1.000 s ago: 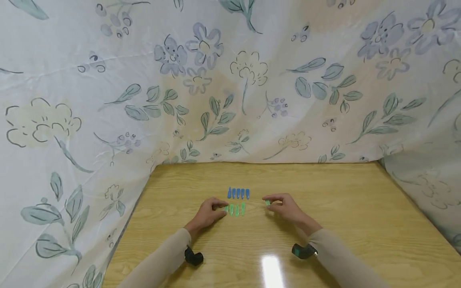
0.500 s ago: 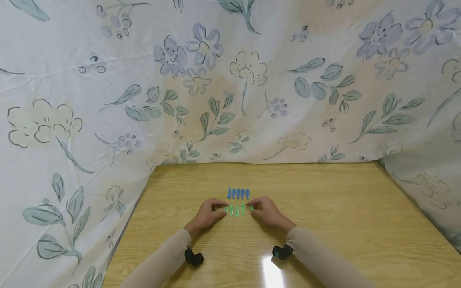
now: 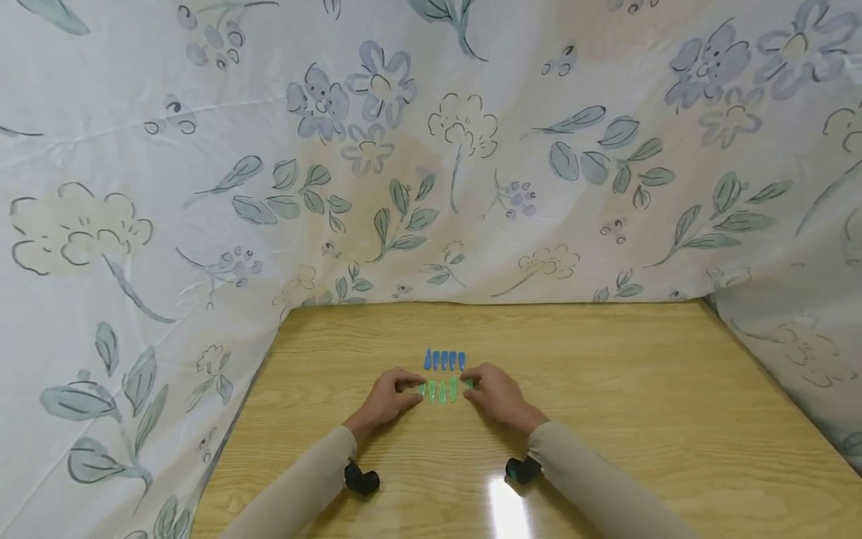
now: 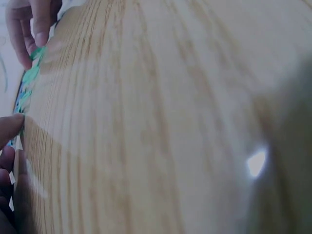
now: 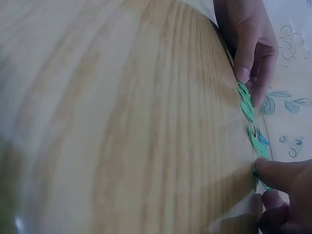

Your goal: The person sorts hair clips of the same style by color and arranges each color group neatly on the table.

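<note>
Green snap hair clips (image 3: pixel 442 392) lie side by side in a row on the table, below a row of blue hair clips (image 3: pixel 444 361). At the row's left end, my left hand (image 3: pixel 387 397) pinches the outermost green clip (image 3: pixel 422 390) between thumb and fingers. My right hand (image 3: pixel 497 397) holds another green clip (image 3: pixel 469 384) at the right end, close to the tabletop and partly hidden by the fingers. In the right wrist view, more green clips (image 5: pixel 246 105) run between the left hand (image 5: pixel 251 44) and the right thumb (image 5: pixel 278 174).
The wood-grain table (image 3: pixel 606 389) is bordered by a floral cloth (image 3: pixel 471 187) at the back and sides. A black wrist device (image 3: pixel 361 479) sits below the left sleeve, and a similar device (image 3: pixel 522 470) below the right. Light glares off the front of the tabletop.
My right hand has moved left, carrying its green hair clip from the right up to the end of the green row. My left hand stays in place at the other end.
</note>
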